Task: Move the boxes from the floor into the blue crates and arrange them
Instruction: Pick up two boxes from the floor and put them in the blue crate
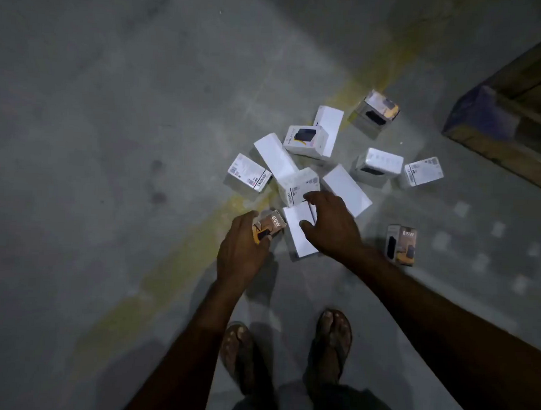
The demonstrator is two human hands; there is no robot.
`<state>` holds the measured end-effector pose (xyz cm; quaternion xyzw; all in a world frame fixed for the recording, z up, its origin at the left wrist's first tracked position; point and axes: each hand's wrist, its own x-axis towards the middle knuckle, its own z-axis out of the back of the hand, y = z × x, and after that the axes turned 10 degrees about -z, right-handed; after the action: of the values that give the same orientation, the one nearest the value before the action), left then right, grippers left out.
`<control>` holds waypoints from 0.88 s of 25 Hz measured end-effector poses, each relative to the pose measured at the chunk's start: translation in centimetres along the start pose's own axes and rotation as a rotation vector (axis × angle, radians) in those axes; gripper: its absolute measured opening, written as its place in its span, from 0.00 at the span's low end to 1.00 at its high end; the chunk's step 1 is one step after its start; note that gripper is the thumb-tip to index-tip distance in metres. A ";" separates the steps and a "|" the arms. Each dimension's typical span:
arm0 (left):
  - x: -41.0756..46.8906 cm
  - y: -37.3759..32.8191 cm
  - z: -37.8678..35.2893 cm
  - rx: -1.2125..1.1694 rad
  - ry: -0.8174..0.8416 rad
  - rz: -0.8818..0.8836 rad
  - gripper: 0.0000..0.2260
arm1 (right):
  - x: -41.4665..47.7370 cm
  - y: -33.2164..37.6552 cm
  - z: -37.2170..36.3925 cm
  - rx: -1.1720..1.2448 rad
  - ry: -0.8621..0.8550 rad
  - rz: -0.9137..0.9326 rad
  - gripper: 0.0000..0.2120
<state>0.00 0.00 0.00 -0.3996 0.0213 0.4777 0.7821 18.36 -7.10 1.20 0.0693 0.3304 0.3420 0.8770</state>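
Picking up: the left hand [240,256] grips a brown 65W box [276,225]; the right hand [334,229] hovers released over a white box [298,241]. The next move is to close on it. The other boxes [309,141] lie toward twelve o'clock.

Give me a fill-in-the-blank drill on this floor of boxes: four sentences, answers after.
The left hand grips a brown box printed with ____.
The right hand is spread over a flat box whose colour is ____.
A second brown box stands on the floor to the ____ of the right hand.
A faded ____ line crosses the floor.
Missing words: 65W; white; right; yellow.
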 end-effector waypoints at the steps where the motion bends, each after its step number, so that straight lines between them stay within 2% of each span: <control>1: 0.7 0.8 -0.9 0.028 -0.005 -0.017 0.30 | 1.1 -0.3 -0.8 -0.039 -0.017 0.020 0.29; 3: 2.8 3.4 -3.9 0.101 -0.001 -0.027 0.33 | 4.5 -1.4 -3.1 -0.123 -0.041 0.059 0.29; 6: 5.7 7.2 -8.5 0.256 0.091 -0.066 0.37 | 9.5 -3.0 -6.2 -0.273 -0.039 0.147 0.31; 9: 7.7 9.7 -11.9 0.322 0.090 -0.124 0.38 | 13.9 -4.2 -8.0 -0.416 -0.055 0.214 0.35; 12: 8.7 11.2 -14.7 0.324 0.077 -0.162 0.37 | 17.4 -5.2 -9.0 -0.541 -0.050 0.254 0.40; 16: 9.1 12.1 -16.2 0.295 0.078 -0.115 0.36 | 20.0 -5.8 -10.3 -0.653 0.002 0.296 0.43; 22: 9.5 12.8 -16.6 0.236 0.082 -0.119 0.35 | 21.8 -5.2 -10.9 -0.717 0.042 0.350 0.43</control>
<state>1.11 -0.90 -22.97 -0.3245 0.0857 0.4076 0.8493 26.35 1.96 -20.63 -0.1930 0.1911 0.5811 0.7672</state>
